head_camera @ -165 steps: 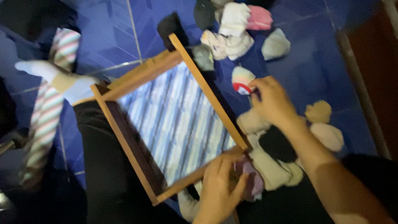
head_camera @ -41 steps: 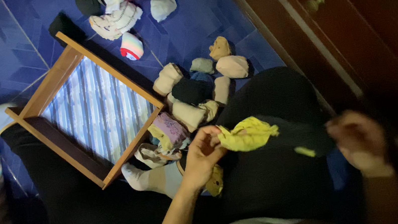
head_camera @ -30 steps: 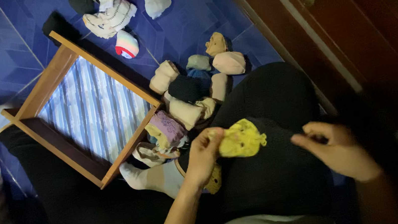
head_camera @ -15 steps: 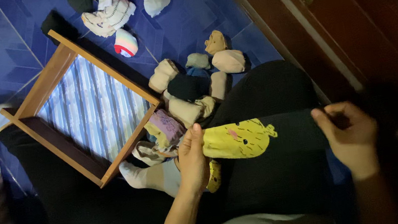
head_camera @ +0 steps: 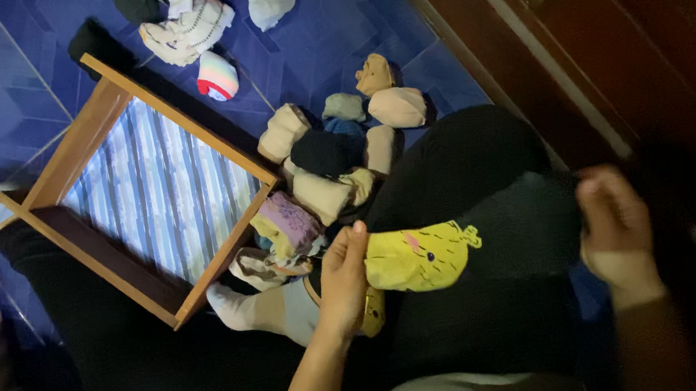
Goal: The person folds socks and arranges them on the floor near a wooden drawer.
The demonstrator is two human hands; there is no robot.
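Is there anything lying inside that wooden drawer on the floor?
No, the wooden drawer holds only its striped blue lining; the rolled socks lie outside it on the blue tiles.

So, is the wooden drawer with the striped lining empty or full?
Empty. The wooden drawer shows only its bare striped lining; the rolled socks lie outside on the floor.

Blue tile floor (head_camera: pixel 361 17) — dark wood cabinet (head_camera: pixel 612 39)
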